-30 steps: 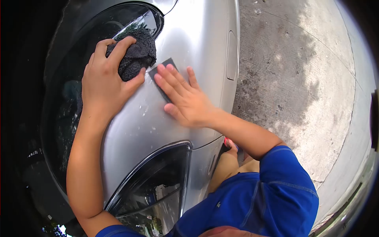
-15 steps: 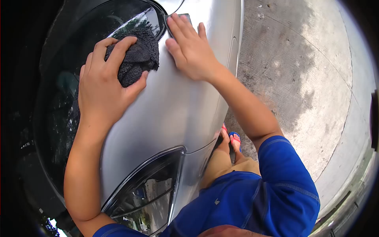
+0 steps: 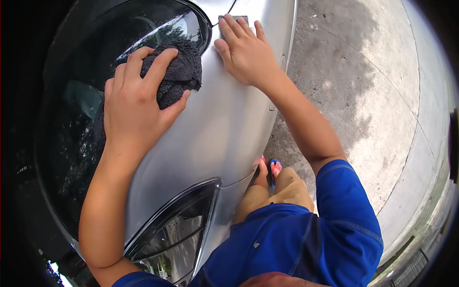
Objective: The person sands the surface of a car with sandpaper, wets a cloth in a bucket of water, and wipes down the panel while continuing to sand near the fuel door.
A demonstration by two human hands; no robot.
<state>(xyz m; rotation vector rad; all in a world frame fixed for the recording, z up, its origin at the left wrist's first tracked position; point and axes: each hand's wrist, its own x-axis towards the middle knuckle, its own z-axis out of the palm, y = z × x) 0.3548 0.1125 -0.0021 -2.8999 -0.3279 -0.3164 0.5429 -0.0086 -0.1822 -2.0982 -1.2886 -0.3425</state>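
Observation:
My left hand [image 3: 131,103] is closed around a bunched dark grey cloth [image 3: 184,64], its fingers curled over the top and the thumb at the near side. The cloth rests at the edge of the car's large dark window [image 3: 71,138]. To the right, my right hand [image 3: 248,57] lies with fingers spread, pressing a small dark grey sheet of sandpaper [image 3: 234,17] onto the silver car body [image 3: 191,143]. Most of the sheet is hidden under the fingers.
A smaller side window [image 3: 177,239] is set in the body near my torso. Beyond the car's right edge lies a concrete floor [image 3: 334,81] with patches of shade. My feet, in flip-flops [image 3: 276,167], stand close beside the car.
My right hand and the sandpaper have shifted slightly right across the silver body, away from the window corner. My left hand keeps its hold on the cloth; the view has shifted a little.

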